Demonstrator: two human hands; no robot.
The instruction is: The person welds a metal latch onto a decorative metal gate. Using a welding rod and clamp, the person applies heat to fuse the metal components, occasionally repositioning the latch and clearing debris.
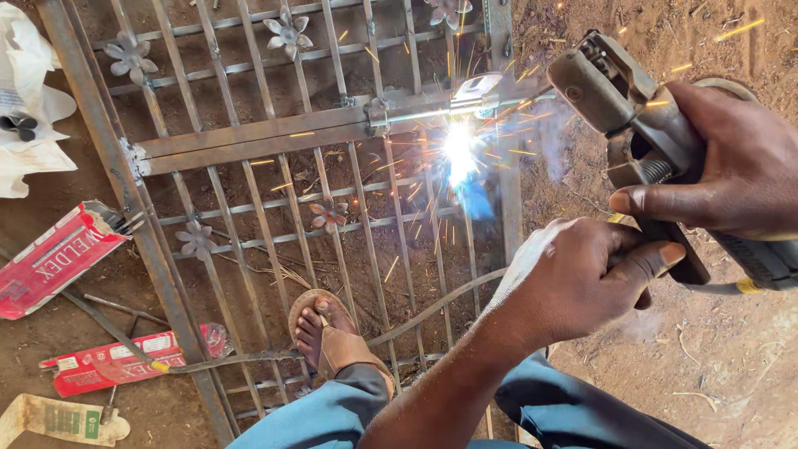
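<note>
Far left, white bag [29,108]: it lies crumpled on the dirt beside the frame's edge, well apart from my hands.
Red cartons [58,258]: two flat boxes of welding rods lie on the ground left of the frame, one open at its end; a torn paper wrapper [62,418] sits below them.
Gate frame [249,145]: a grille of thin steel bars with small metal flowers lies flat on the earth; a wider flat bar crosses it from left to right.
Foot [328,337]: my sandalled foot stands on the bars near the bottom, pinning the grille; a cable [416,312] runs past it.
Arc [460,150]: I see a white-blue flash with sparks flying outward where the rod [449,111] meets the joint at the right end of the flat bar, near the right upright.
Left hand [582,278]: I curl it closed, thumb pressed against the lower handle of the holder, a strip of white cloth wrapped at the wrist.
Rod holder [632,116]: the clamp points left toward the joint, rod gripped in its mouth.
Right hand [731,162]: I wrap it shut around the holder's upper handle.
Step in hand: I judge this to be the weld itself, mid-bead.
Next move calls for: steady hands, feeding the shortening rod inward while keeping the tip just at the joint.
</note>
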